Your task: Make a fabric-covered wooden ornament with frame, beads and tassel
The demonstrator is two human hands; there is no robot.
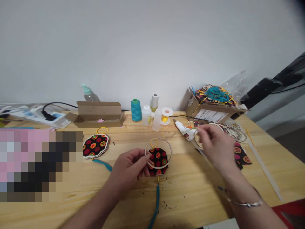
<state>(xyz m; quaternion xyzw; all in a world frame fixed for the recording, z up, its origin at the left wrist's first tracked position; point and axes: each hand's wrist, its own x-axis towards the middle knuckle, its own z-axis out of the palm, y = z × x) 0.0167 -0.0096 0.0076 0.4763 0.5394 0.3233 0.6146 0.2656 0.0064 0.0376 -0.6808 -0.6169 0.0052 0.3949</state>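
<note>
Head view: left hand (127,168) half closed, thumb and fingers pinching the wooden hoop (158,138) at its left rim, black floral fabric (158,158) inside it, blue tassel (157,200) trailing toward the bottom edge. Right hand (215,144) curled around a second wooden ring (199,140), just beside a white glue gun (183,131). Fabric rounds (95,146) left of centre on the pine table (190,203).

A thin wooden hoop (158,138) rings a black fabric piece (158,160) with red-and-yellow flowers; a second hoop (197,141), apparently also wooden, sits tilted, partly hidden.
</note>
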